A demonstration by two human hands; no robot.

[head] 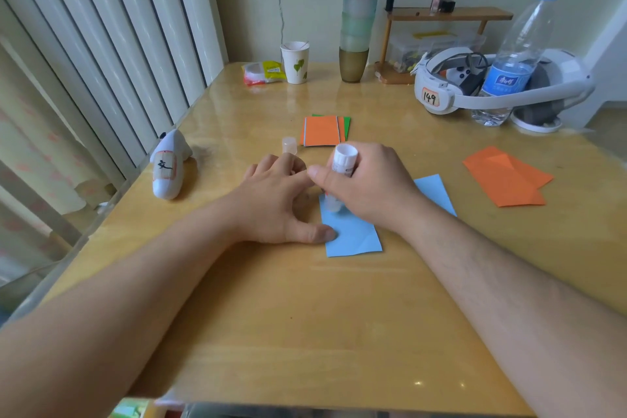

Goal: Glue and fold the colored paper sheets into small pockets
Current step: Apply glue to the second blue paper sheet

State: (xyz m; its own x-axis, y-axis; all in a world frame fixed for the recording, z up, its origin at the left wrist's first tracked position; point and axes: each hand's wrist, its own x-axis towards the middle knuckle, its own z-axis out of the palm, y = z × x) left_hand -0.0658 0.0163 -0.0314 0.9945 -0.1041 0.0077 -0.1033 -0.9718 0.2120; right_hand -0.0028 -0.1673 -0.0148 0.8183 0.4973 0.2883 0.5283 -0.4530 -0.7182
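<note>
A blue paper sheet (pixel 354 234) lies flat in the middle of the wooden table (pixel 305 316). My left hand (pixel 274 200) presses on its left edge with thumb and spread fingers. My right hand (pixel 366 183) grips a white glue stick (pixel 342 163), tip down on the blue sheet near its left side. The glue cap (pixel 289 145) stands just beyond my left fingers. A stack of orange and green sheets (pixel 324 131) lies further back. Folded orange paper (pixel 505 176) lies to the right.
A white plush toy (pixel 169 163) lies at the left edge. At the back stand a paper cup (pixel 295 61), a tall stack of cups (pixel 356 27), a small wooden shelf (pixel 448 15), a white headset (pixel 475 85) and a water bottle (pixel 515 54).
</note>
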